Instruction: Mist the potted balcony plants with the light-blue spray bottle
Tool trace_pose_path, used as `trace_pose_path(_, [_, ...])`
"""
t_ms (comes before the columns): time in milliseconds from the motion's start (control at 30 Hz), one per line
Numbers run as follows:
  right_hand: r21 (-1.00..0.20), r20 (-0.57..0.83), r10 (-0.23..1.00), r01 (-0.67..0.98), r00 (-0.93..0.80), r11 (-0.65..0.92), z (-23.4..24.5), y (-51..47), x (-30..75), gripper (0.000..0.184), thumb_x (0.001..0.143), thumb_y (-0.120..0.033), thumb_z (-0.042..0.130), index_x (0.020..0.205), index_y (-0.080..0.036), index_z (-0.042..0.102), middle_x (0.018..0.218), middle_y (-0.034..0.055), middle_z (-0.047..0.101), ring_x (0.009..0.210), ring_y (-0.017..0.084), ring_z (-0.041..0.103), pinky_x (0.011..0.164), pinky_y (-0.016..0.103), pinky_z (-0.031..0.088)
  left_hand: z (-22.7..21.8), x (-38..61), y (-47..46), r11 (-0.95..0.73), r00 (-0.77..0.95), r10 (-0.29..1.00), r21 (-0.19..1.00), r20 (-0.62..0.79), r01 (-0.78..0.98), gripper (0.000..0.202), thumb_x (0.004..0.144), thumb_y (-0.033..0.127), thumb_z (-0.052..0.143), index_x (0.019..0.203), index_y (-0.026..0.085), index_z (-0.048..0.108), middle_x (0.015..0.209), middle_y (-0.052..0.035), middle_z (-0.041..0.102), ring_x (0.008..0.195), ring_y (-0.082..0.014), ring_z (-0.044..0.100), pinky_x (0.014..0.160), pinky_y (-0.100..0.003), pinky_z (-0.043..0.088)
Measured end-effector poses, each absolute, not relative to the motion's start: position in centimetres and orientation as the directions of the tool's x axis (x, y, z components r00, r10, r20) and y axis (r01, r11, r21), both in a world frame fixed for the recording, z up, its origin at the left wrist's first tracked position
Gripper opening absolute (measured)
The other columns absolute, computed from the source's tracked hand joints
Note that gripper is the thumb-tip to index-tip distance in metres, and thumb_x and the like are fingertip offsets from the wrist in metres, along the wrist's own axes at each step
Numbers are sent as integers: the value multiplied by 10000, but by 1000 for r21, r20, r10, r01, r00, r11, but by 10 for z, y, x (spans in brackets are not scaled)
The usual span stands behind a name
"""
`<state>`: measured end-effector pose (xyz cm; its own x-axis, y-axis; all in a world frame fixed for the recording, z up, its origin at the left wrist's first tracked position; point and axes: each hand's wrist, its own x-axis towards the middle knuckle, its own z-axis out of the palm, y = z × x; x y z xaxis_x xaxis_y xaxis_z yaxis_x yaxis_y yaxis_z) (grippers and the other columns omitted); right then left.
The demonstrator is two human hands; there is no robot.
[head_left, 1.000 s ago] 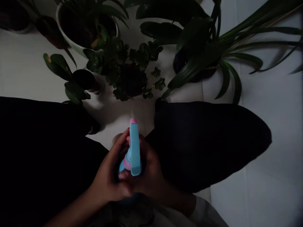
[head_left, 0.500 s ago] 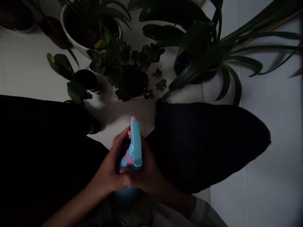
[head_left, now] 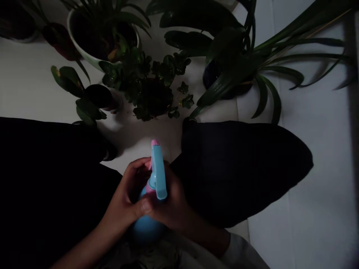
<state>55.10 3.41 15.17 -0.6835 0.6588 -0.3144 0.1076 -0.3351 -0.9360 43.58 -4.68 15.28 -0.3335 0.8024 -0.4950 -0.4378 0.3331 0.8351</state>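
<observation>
A light-blue spray bottle [head_left: 160, 172] with a pink nozzle tip, trigger and collar stands between my knees, its nozzle pointing away from me toward the plants. My left hand [head_left: 131, 198] is closed around the bottle's left side, thumb across the near side and fingertips by the pink trigger. From the right, my right hand [head_left: 174, 203] wraps the bottle below the spray head; its fingers are mostly hidden behind the bottle. Just beyond the nozzle sits a small leafy plant [head_left: 157, 93] in a dark pot.
A white round pot [head_left: 92, 59] with a long-leaved plant stands at the back left. Nearer is a small dark pot [head_left: 101, 98] with broad leaves. At right, a strappy plant [head_left: 232, 80] spreads over the pale tiled floor [head_left: 316, 179]. My dark-trousered knees [head_left: 241, 168] flank the bottle.
My left hand's fingers have shifted and bent at the trigger, and its thumb has moved slightly left. The bottle stays in both hands; the whole view has slid slightly.
</observation>
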Motion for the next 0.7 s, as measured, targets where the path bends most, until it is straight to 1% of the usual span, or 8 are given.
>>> trace_pose_path(100, [-932, -323, 637, 119, -700, -342, 152, 35, 551, 845, 640, -566, 891, 1341, -279, 516, 1172, 70, 635, 949, 224, 652, 828, 367, 584, 147, 438, -49, 299, -307, 832, 840, -461, -452, 1048, 609, 771, 809, 1488, 316, 467, 1537, -95, 488, 1359, -355, 518, 1138, -460, 451])
trace_pose_path(167, [-924, -339, 619, 129, -708, -359, 153, 35, 551, 857, 639, -577, 891, 1351, -285, 514, 1133, 63, 639, 921, 221, 644, 807, 370, 587, 146, 438, -49, 283, -309, 839, 843, -449, -457, 1091, 564, 787, 820, 1485, 317, 475, 1549, -96, 473, 1372, -369, 504, 1145, -467, 446])
trace_pose_path(267, [-914, -351, 624, 112, -698, -389, 156, 36, 551, 756, 650, -571, 887, 1268, -287, 555, 1029, 32, 652, 864, 209, 635, 787, 356, 585, 153, 437, -47, 320, -337, 810, 842, -481, -434, 865, 626, 706, 842, 1354, 319, 581, 1417, -68, 577, 1318, -341, 551, 1109, -444, 487])
trace_pose_path(367, [-916, -345, 652, 92, -675, -390, 156, 35, 552, 616, 645, -501, 904, 1131, -276, 599, 914, -6, 626, 767, 175, 597, 722, 313, 560, 163, 435, -43, 329, -373, 795, 856, -479, -398, 615, 709, 569, 852, 1229, 311, 649, 1228, -40, 656, 1180, -290, 639, 1030, -407, 546])
trace_pose_path(500, [-935, -330, 698, 117, -636, -335, 155, 32, 554, 404, 721, -427, 847, 982, -259, 590, 825, -18, 581, 707, 155, 568, 675, 292, 537, 165, 435, -39, 320, -391, 792, 863, -470, -390, 511, 708, 533, 862, 1103, 257, 692, 1123, -50, 692, 1088, -289, 683, 983, -415, 574])
trace_pose_path(567, [-937, -333, 705, 140, -626, -319, 154, 31, 556, 406, 739, -416, 824, 1025, -258, 583, 882, 0, 614, 751, 171, 605, 715, 315, 558, 161, 437, -38, 319, -371, 797, 854, -477, -412, 576, 683, 571, 868, 1127, 251, 689, 1164, -65, 687, 1132, -310, 671, 1013, -434, 562])
trace_pose_path(633, [-929, -354, 694, 152, -627, -337, 154, 30, 557, 490, 735, -442, 822, 1118, -261, 576, 954, 25, 644, 840, 206, 643, 775, 351, 579, 155, 439, -39, 311, -349, 807, 846, -476, -433, 757, 635, 652, 862, 1250, 262, 654, 1292, -91, 639, 1224, -343, 625, 1059, -461, 534])
trace_pose_path(700, [-919, -370, 677, 142, -637, -369, 156, 31, 559, 581, 731, -477, 827, 1203, -272, 559, 960, 34, 658, 925, 237, 659, 814, 376, 589, 150, 442, -40, 302, -327, 826, 850, -459, -432, 960, 582, 711, 856, 1392, 277, 577, 1452, -115, 531, 1333, -380, 540, 1111, -486, 490])
